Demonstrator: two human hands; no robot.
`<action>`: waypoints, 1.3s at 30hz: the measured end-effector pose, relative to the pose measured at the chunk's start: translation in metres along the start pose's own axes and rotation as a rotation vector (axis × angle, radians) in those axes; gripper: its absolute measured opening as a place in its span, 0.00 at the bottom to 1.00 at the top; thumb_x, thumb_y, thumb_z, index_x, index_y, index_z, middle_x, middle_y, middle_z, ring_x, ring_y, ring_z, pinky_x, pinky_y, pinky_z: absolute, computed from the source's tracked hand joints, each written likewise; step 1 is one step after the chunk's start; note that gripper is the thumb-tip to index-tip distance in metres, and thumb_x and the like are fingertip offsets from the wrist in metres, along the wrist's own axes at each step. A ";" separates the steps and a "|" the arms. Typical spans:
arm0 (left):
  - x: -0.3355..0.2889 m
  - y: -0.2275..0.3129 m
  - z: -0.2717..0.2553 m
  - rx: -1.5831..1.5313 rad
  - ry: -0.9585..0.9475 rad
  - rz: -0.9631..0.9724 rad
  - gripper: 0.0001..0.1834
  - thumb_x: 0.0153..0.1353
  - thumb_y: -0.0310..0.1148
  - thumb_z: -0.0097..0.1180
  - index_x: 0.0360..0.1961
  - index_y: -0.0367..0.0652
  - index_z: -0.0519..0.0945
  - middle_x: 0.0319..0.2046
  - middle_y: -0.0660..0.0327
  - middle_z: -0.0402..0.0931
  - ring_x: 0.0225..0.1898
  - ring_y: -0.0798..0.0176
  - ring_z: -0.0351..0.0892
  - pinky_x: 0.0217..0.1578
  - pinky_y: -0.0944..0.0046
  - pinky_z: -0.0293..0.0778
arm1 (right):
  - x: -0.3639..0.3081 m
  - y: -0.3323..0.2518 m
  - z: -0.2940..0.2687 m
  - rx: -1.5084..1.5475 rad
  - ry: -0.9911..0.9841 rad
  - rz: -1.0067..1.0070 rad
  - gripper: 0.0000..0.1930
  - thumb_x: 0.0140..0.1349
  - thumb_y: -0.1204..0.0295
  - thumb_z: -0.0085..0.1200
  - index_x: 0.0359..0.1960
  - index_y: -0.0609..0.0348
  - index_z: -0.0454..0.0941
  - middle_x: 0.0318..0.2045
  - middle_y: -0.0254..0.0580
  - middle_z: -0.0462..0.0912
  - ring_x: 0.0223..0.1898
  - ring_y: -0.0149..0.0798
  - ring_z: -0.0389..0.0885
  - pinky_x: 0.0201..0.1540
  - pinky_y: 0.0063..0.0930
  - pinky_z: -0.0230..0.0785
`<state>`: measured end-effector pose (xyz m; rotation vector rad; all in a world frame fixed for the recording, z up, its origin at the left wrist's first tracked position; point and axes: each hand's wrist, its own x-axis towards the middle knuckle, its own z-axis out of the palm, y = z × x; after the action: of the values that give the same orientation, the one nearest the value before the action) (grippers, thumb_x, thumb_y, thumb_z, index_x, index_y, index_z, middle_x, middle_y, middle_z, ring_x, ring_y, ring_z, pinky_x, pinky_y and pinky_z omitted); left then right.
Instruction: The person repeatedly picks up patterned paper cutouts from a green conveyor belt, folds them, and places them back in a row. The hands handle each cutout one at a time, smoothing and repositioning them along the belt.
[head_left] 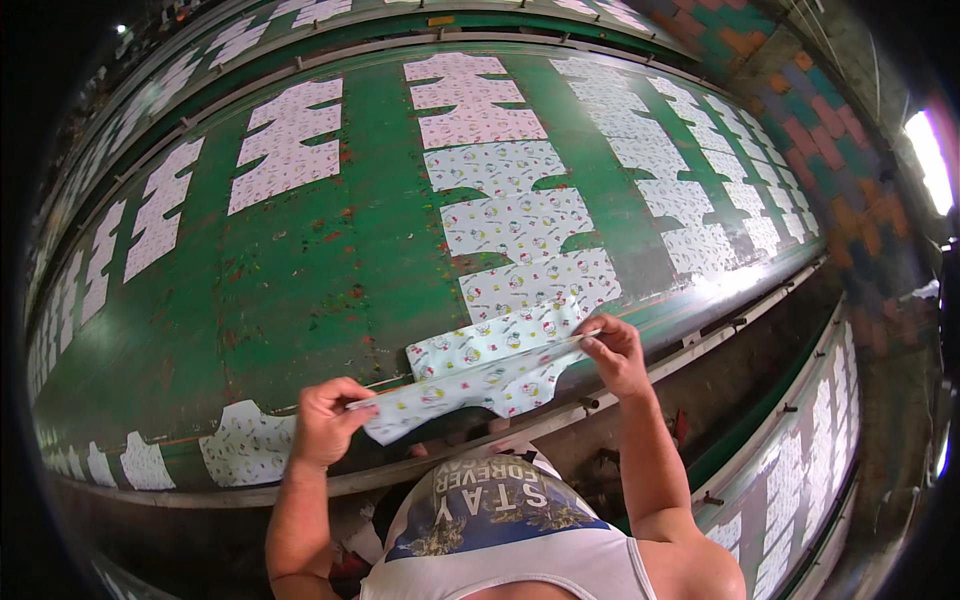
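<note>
My left hand (332, 418) pinches one corner of a pale fabric piece (500, 380) printed with small coloured figures. At the opposite corner, the thumb and fingers of my right hand (614, 352) are closed on the same piece. Stretched between both hands, the cloth folds over itself at the near edge of a long green table (290, 270), its lower part hanging toward me. Just beyond it lies a column of matching cut pieces (515, 220), flat on the green surface. Another printed piece (248, 443) rests by the table edge, left of my left hand.
Pinkish printed pieces (290, 140) lie in rows farther left, and more pale pieces (655, 170) to the right. A rail with short pegs (590, 403) runs along the near edge. Behind me on the right stands another table (780, 490) with printed pieces. Multicoloured paving (820, 130) lies beyond the right end.
</note>
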<state>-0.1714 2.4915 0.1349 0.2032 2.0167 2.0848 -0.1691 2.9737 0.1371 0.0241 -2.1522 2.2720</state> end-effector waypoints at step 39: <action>0.075 -0.098 0.098 0.735 0.413 0.160 0.29 0.59 0.31 0.80 0.61 0.37 0.85 0.47 0.56 0.85 0.39 0.58 0.86 0.40 0.57 0.83 | 0.104 0.037 -0.045 -1.271 -0.348 0.049 0.22 0.57 0.62 0.73 0.53 0.55 0.89 0.52 0.52 0.90 0.55 0.59 0.89 0.60 0.51 0.83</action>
<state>-0.2115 2.6078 0.0368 0.0529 3.0415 1.4402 -0.2742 3.0169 0.0999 0.3547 -3.3122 0.5666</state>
